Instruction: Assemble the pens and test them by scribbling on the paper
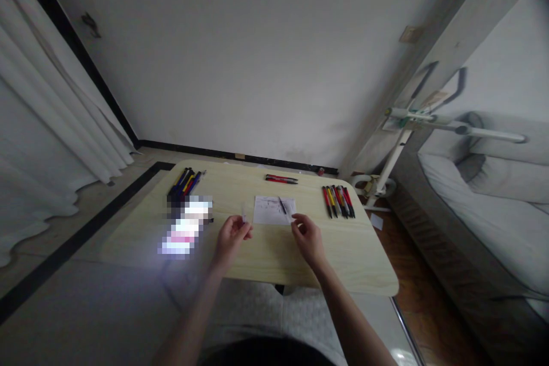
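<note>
While a slim piece is pinched by the left hand, paper is laid between both hands

The pale table is set before a grey wall, flanked by a curtain and a sofa. A pen is rested on the paper; beside the right edge, the right hand's fingers are bunched, and whether anything is gripped cannot be told. Left pens, far pens and right pens are grouped around; the table's left is partly hidden by a pixelated glow.
</note>
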Action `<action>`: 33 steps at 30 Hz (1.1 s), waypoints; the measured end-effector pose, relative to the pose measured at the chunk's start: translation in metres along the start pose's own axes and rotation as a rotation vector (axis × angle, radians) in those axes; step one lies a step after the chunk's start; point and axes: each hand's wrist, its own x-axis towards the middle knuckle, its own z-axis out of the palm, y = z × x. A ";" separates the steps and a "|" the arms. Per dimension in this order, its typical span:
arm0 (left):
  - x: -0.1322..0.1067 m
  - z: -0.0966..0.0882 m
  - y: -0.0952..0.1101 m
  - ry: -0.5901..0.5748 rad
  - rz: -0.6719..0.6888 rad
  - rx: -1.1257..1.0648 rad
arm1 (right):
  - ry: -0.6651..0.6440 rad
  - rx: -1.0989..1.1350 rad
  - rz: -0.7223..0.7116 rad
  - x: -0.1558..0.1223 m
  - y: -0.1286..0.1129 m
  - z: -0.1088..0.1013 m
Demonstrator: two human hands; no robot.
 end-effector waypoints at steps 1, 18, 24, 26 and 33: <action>0.000 0.000 0.000 -0.009 0.000 -0.005 | 0.012 -0.031 -0.001 0.007 0.002 -0.001; 0.001 -0.003 -0.004 -0.054 0.017 0.040 | -0.222 -0.712 -0.088 0.079 -0.009 0.015; 0.000 -0.003 -0.003 -0.044 0.003 0.042 | -0.311 -0.863 -0.030 0.099 -0.017 0.026; 0.001 -0.003 -0.003 -0.047 0.005 0.041 | -0.336 -0.880 -0.020 0.105 -0.019 0.030; 0.002 -0.006 -0.007 -0.072 0.012 0.048 | -0.408 -0.955 0.042 0.113 -0.023 0.039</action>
